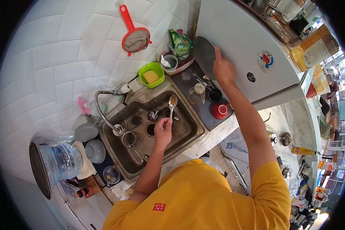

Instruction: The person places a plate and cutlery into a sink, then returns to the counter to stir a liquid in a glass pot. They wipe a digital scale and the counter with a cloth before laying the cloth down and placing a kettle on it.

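Observation:
My left hand [163, 131] is over the sink [188, 126] and holds a metal spoon [172, 103] by its handle, bowl pointing up and away. My right hand [223, 69] reaches to the right of the sink and presses a dark round plate [204, 55] that leans upright against the grey side of a fridge [241, 42]. Below that hand, a glass [196, 94], a small dark cup [214, 95] and a red cup [219, 110] stand on a dark mat [188, 82]. Several small cups and a strainer lie in the sink.
A flexible tap [103, 111] arches over the sink's left side. A green tub with a yellow sponge [151, 74] and a dish-soap pouch [179, 44] sit behind the sink. A red strainer [135, 38] hangs on the tiled wall. Bowls and a large water bottle [61, 161] stand left.

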A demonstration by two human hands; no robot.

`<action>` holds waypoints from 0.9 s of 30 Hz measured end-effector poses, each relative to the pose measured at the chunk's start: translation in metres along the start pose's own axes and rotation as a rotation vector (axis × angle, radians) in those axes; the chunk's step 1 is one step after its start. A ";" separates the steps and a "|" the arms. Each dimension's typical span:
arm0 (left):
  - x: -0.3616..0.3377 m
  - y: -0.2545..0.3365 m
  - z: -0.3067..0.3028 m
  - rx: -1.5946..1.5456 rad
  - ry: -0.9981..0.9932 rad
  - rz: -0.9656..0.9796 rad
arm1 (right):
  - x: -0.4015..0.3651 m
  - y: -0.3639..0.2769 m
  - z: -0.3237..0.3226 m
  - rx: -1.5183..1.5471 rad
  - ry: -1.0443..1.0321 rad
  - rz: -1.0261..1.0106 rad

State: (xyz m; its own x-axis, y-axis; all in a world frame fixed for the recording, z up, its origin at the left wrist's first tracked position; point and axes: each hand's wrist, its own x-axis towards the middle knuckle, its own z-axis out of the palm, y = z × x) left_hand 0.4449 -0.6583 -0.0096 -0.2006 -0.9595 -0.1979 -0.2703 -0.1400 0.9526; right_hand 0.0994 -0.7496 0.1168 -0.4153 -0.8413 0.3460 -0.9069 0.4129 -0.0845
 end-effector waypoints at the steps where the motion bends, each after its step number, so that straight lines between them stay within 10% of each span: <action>1: 0.000 -0.001 0.000 -0.009 0.002 -0.002 | 0.003 -0.002 0.000 -0.006 0.021 -0.016; 27: -0.010 -0.008 0.001 -0.046 -0.051 0.007 | -0.059 0.025 0.034 -0.054 0.242 -0.238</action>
State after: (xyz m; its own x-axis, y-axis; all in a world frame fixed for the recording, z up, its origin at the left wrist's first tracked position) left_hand 0.4476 -0.6473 -0.0155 -0.2504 -0.9468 -0.2021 -0.2258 -0.1459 0.9632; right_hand 0.0984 -0.7016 0.0628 -0.1579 -0.8120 0.5619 -0.9685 0.2384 0.0723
